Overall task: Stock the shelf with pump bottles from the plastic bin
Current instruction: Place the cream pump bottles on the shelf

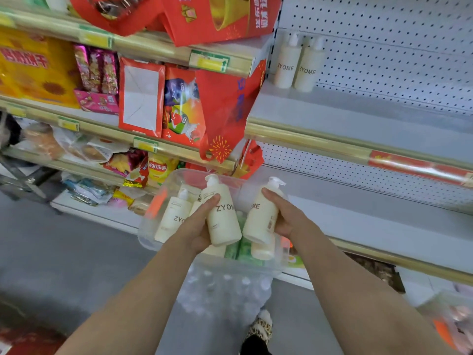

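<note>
My left hand (198, 224) grips a cream pump bottle (224, 219) marked ZYOME, held above the clear plastic bin (151, 226). My right hand (286, 216) grips a second cream pump bottle (261, 216) just to its right. Another cream bottle (172, 217) and green packs (245, 249) lie inside the bin. Two matching bottles (298, 64) stand side by side at the back left of the upper grey shelf (358, 121).
The grey shelf (384, 226) below, with a pegboard back, is at bin height on the right. Red gift bags (225, 111) and snack packs (158, 167) fill the shelves on the left. A second clear bin (453, 324) sits at the lower right. Grey floor lies below.
</note>
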`<state>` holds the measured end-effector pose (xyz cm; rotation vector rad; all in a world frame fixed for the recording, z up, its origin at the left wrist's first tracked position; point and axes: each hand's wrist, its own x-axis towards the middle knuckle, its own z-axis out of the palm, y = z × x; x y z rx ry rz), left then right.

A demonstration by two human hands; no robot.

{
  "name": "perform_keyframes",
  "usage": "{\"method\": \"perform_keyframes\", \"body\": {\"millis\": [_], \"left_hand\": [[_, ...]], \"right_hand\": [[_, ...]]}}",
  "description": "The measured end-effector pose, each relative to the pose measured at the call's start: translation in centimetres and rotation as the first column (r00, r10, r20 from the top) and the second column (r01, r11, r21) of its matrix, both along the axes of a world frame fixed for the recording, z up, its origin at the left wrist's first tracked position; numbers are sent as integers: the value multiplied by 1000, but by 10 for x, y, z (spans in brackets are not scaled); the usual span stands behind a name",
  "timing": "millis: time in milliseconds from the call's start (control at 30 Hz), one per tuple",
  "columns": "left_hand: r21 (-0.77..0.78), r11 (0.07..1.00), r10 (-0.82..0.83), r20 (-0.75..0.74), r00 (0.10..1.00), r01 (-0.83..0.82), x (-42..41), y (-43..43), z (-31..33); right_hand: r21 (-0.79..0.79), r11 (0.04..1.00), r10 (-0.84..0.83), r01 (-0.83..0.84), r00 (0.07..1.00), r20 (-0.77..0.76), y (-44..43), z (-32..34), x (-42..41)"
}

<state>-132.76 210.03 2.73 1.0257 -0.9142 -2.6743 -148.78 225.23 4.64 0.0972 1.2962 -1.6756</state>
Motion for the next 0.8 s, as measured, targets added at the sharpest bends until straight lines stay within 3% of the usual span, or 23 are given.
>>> {"method": "perform_keyframes", "body": {"millis": [167, 400, 600, 800], "left_hand": [[-40, 999, -37, -29, 999, 35, -2, 9, 24], [-207, 972, -137, -103, 985, 114, -25, 12, 72], [-270, 944, -246, -204, 948, 187, -60, 18, 118], [-366, 892, -352, -199, 915, 263, -103, 22, 151]], "right_hand": [[-29, 989, -147, 147, 989, -13, 16, 13, -5], [-124, 981, -152, 146, 987, -43, 28, 61, -8], [-135, 982, -156, 131, 968, -198, 40, 111, -22], [-258, 961, -187, 103, 927, -325, 45, 150, -62]]}}
